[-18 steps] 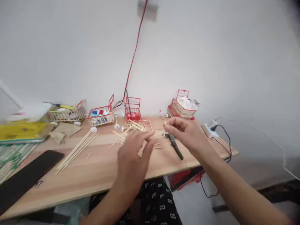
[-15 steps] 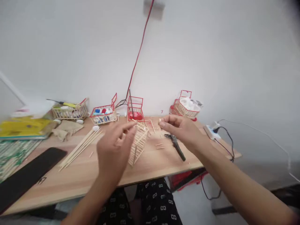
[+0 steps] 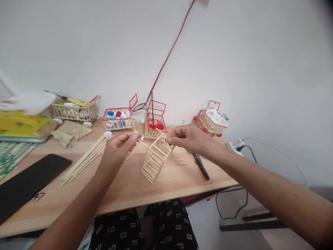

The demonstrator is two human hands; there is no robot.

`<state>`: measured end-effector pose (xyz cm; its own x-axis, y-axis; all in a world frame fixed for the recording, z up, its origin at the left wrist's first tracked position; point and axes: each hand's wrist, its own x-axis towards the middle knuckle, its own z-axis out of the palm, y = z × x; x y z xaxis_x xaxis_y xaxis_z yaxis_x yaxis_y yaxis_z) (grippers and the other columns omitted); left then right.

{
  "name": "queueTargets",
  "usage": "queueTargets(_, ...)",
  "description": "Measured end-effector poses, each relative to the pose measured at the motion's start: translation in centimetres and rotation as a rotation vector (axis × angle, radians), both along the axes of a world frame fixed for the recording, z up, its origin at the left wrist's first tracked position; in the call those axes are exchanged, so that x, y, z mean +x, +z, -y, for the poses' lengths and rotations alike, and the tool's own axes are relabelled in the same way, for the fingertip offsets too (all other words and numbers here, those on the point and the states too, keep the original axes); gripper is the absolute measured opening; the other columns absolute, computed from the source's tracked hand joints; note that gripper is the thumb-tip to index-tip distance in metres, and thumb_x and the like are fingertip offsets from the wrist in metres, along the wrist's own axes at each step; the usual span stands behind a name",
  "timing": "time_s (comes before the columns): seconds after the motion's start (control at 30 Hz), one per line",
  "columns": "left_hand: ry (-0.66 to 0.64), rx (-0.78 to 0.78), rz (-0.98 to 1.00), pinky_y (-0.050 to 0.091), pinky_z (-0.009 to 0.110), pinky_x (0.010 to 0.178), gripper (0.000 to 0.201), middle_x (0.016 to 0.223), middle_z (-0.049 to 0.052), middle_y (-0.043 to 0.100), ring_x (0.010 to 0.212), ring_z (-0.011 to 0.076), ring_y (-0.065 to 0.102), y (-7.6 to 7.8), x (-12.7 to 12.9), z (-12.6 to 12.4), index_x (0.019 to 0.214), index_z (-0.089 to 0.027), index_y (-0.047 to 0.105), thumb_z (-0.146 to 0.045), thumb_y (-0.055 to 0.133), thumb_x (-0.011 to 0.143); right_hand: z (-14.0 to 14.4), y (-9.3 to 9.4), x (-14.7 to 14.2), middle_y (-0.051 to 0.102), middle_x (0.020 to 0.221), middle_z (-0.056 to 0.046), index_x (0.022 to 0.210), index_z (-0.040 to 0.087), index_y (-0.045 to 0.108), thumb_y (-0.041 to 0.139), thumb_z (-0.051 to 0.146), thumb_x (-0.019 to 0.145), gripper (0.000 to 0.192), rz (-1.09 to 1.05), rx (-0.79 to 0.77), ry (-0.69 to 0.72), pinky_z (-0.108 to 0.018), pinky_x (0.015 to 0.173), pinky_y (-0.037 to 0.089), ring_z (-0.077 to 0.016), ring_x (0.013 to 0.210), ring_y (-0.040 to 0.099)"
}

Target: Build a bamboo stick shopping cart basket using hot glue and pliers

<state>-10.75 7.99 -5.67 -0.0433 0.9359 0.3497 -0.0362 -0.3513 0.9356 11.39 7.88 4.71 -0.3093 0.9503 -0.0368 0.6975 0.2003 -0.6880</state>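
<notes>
My left hand pinches one end of a small wooden stick frame, a ladder-like lattice of thin sticks lifted above the wooden table and tilted. My right hand is pinched at the frame's upper right corner; whether a small piece sits between the fingertips I cannot tell. Both hands are raised over the middle of the table.
Long bamboo sticks lie left of my hands. Black pliers and short stick offcuts lie to the right. Stick baskets with red frames line the wall, one holding bottle caps. A black phone lies front left; a power strip is far right.
My left hand picked the stick frame up off the table and raised it. My right hand moved left to meet its top corner. The camera tilted down and left.
</notes>
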Motion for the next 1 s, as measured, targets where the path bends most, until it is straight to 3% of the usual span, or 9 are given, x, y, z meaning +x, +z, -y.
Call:
queueTargets(0.2,-0.107,-0.049,0.023,0.044,0.026,0.072,0.030,0.093,0.005,0.070,0.082,0.0163,0.059,-0.1,0.4,0.9,0.099,-0.019,0.071,-0.041,0.069,0.079,-0.7,0.0,-0.5,0.063,0.063,0.000,0.078,0.018,0.072,0.065,0.043,0.079,0.026,0.125,0.072,0.010,-0.022,0.049,0.032,-0.0103,0.056,0.050)
queueTargets(0.43,-0.111,-0.114,0.057,0.045,0.025,0.070,0.031,0.091,0.004,0.069,0.080,0.0155,0.060,-0.3,0.4,0.9,0.099,-0.019,0.069,-0.040,0.071,0.076,-1.4,0.1,-0.5,0.064,0.064,0.000,0.076,0.019,0.073,0.066,0.038,0.076,0.020,0.197,0.096,0.038,-0.023,0.051,0.033,-0.0109,0.057,0.052)
queueTargets(0.8,-0.194,-0.097,0.094,0.046,0.027,0.079,0.025,0.092,0.004,0.070,0.089,0.0180,0.061,-0.5,1.5,0.4,0.091,-0.019,0.071,-0.039,0.073,0.075,-1.6,-0.7,0.1,0.063,0.067,0.000,0.080,0.017,0.069,0.061,0.039,0.079,0.024,0.205,0.091,0.098,-0.022,0.051,0.033,-0.0111,0.059,0.052)
queueTargets(1.0,-0.169,-0.100,0.073,0.046,0.030,0.079,0.024,0.088,0.005,0.069,0.087,0.0192,0.061,-0.1,1.7,0.4,0.083,-0.017,0.070,-0.039,0.073,0.074,-1.3,-0.6,0.0,0.064,0.069,0.000,0.079,0.017,0.068,0.060,0.036,0.081,0.021,0.239,0.104,0.132,-0.022,0.053,0.035,-0.0100,0.059,0.052)
